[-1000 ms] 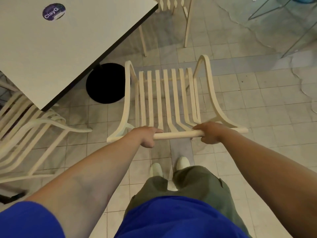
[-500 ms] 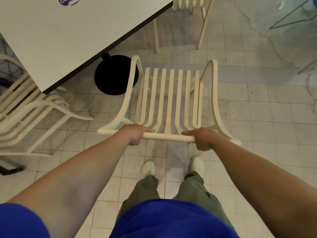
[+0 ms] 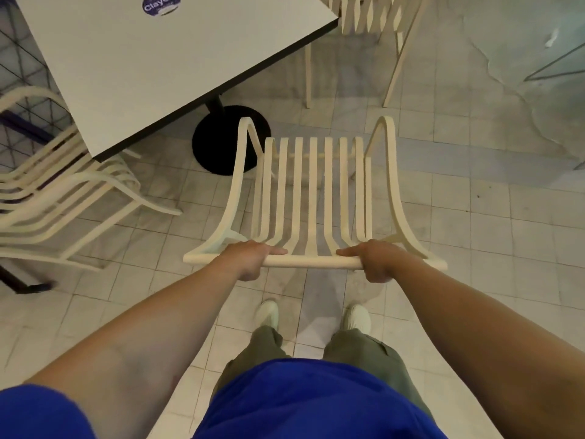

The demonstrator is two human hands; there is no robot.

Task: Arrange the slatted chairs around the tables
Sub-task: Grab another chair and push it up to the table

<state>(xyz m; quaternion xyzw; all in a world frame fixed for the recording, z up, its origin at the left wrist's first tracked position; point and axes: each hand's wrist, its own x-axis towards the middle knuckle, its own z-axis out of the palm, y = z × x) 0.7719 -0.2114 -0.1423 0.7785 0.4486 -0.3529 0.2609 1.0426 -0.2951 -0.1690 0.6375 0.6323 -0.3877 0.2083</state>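
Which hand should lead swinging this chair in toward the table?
Probably right. Both hands, left hand and right hand, grip the chair top rail; the table sits ahead-left, so the outer hand pushes.

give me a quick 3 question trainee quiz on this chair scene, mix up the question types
1. True or false: both hands grip the top rail of the slatted chair.
2. Multiple choice: the round black table base lies (A) to the chair's front left, (B) behind the person, (C) on the tabletop.
3. Fill in: the sticker on the white table reads "____".

Key
1. True: the left hand and right hand are both closed on the rail.
2. A
3. ClayG
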